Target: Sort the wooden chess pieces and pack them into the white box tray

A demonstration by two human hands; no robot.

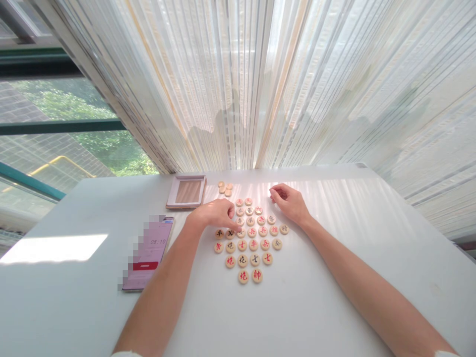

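Wooden Chinese chess pieces with red and black characters lie face up in rows on the white table, forming a rounded cluster. My left hand reaches over the cluster's left side, fingers curled and thumb apart from them. Its thumb tip comes down at a black-marked chess piece, seemingly touching it. Close by lies another black-marked chess piece, partly under the hand. Off the cluster's upper right, my right hand is held with fingers bent together against the thumb. Whether anything is between those fingertips is hidden.
Several blank-looking round pieces lie in a small group beyond the cluster. A shallow box with a pale rim sits at the back left. A phone lies beside my left forearm. A striped curtain hangs behind the table.
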